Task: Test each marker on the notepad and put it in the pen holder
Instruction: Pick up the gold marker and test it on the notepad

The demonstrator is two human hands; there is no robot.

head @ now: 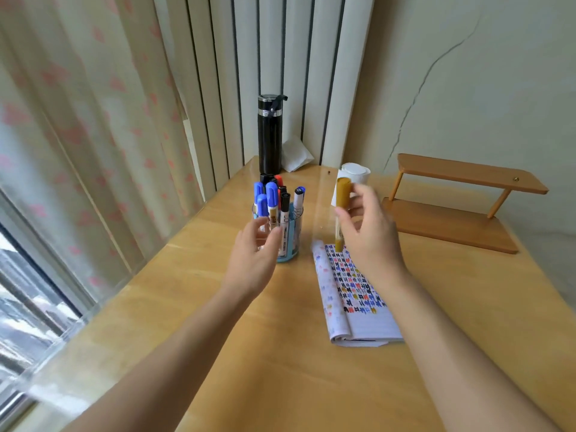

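Here, 1 mustard marker [343,194] is shown gripped in the right hand [371,235], the fingers curled round the middle of its barrel. Its long axis is nearly vertical, with the broad mustard end upward and the blurred lower end just over the far edge of the notepad [374,325]; whether the tip touches the paper cannot be told. The notepad is laid flat on the smooth wooden table [280,385], its lined page covered by rows of small coloured test marks. The pen holder [293,244], a clear cylinder with pale blue trim, is set to the left of the marker, near the notepad but apart from it, and is filled with upright markers [271,198] capped in blue, black and red. The left hand [252,263] is the nearer of the 2 to the holder; its fingers are loosely spread and nothing is held, though contact with the holder's wall cannot be judged. A leftward carry, axis upright, is judged to be required for the drop into the holder.
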